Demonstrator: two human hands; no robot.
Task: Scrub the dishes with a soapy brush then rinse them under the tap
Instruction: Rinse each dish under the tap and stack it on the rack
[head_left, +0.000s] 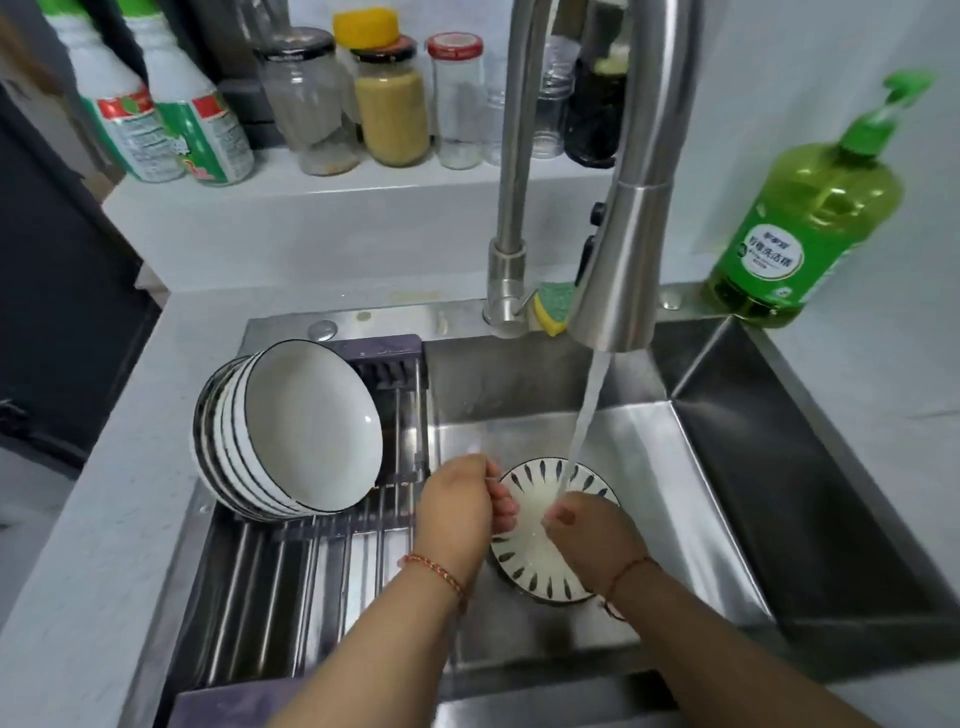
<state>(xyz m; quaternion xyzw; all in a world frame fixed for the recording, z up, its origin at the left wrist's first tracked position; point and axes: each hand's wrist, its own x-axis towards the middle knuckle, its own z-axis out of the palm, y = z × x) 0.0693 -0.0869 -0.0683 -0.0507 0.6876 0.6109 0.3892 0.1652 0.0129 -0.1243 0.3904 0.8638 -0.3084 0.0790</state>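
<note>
Water (587, 415) falls from the tap (623, 218) onto a small patterned plate (535, 545), which I hold low in the sink (779, 493), in the lower middle of the frame. My left hand (457, 512) grips the plate's left rim, the fingers curled over the edge. My right hand (589, 530) lies on the plate's face right where the stream lands; if its fingers are bent or flat I cannot tell, because the water and the blur hide them. No brush is visible, so I judge this is the rinse step.

What could go wrong: the plate is wet and probably soapy, and only one hand really holds it. If the left fingers slip, it may drop and chip on the steel bottom. The stream can also splash off the tilted plate toward the counter.

To the left, a stack of bowls (291, 431) leans on its side on the drying rack (322, 561), and a knock from my left elbow could roll it.

The plate's underside is hidden. A sponge (553, 309) sits half behind the tap, and the green soap bottle (800, 218) stands at the right edge.
</note>
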